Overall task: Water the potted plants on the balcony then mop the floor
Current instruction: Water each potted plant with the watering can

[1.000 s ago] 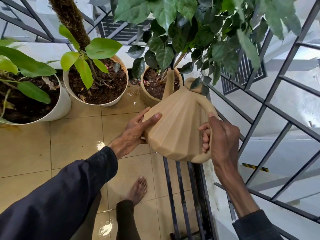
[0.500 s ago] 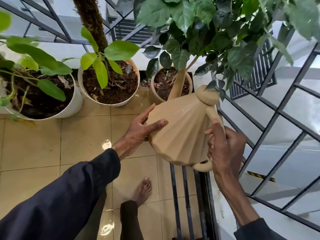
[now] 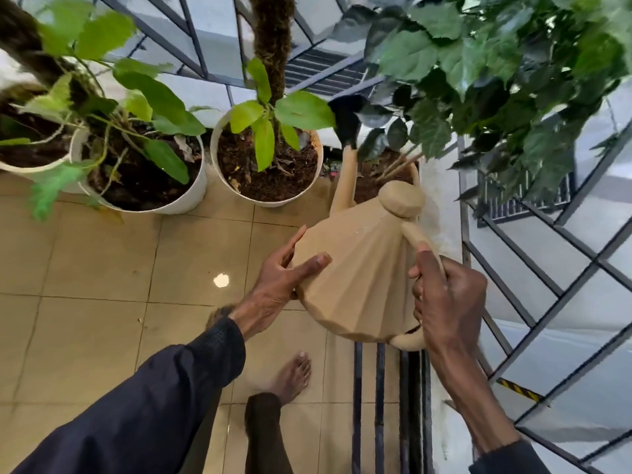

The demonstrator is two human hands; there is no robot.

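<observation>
Open tiled floor (image 3: pixel 85 261) spreads left of the left hand (image 3: pixel 280 278), while the railing (image 3: pixel 464 213) closes in just right of the right hand (image 3: pixel 451 302). Plants (image 3: pixel 478 63) crowd above and ahead of both hands, with white pots (image 3: pixel 186 200) ahead-left. The can (image 3: pixel 362 285) hangs tilted between the hands, its spout (image 3: pixel 345 179) reaching to the tan pot (image 3: pixel 416 174) ahead. The right hand grips the handle. The left hand lies flat against the can's side, fingers straight.

Open beige tiled floor (image 3: pixel 85 261) left. White round pots (image 3: pixel 191 200) block ahead; dark metal grille (image 3: pixel 596 260) walls right; green leafy branches (image 3: pixel 478 70) overhang.
</observation>
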